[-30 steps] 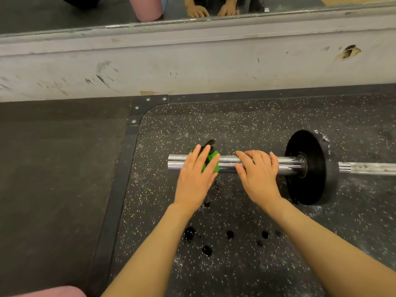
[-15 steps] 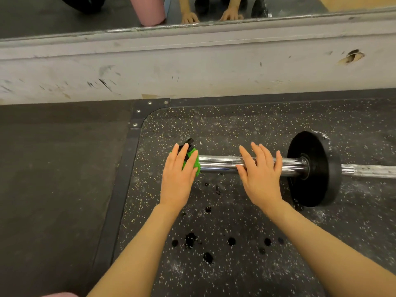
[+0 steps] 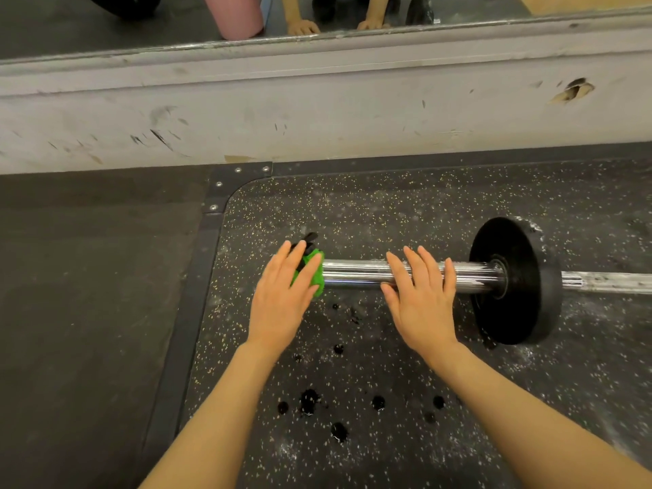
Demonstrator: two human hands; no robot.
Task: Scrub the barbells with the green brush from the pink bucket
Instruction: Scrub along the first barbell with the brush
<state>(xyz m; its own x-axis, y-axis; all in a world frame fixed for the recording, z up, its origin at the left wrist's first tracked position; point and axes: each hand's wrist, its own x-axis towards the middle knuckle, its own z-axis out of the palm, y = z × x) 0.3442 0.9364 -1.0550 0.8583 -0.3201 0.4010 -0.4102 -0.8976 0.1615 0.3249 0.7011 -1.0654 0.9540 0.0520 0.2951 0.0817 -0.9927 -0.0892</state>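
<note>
**Inspector:** Left hand (image 3: 282,298)?

**Assistant:** Fingers straight, pressing the green brush (image 3: 312,273) onto the free end of the barbell sleeve (image 3: 356,273).

**Inspector:** Right hand (image 3: 421,294)?

**Assistant:** Flat, fingers extended over the sleeve, between brush and black plate (image 3: 518,280).

**Inspector:** Edges, room?

**Assistant:** The sleeve end lies near the speckled mat's (image 3: 388,213) rounded corner border (image 3: 211,241); smooth floor (image 3: 88,294) beyond lies open. Dark wet spots (image 3: 308,400) sit near the forearms. The scuffed wall base (image 3: 317,111) runs well behind. The pink bucket (image 3: 236,15) shows in the mirror only.
</note>
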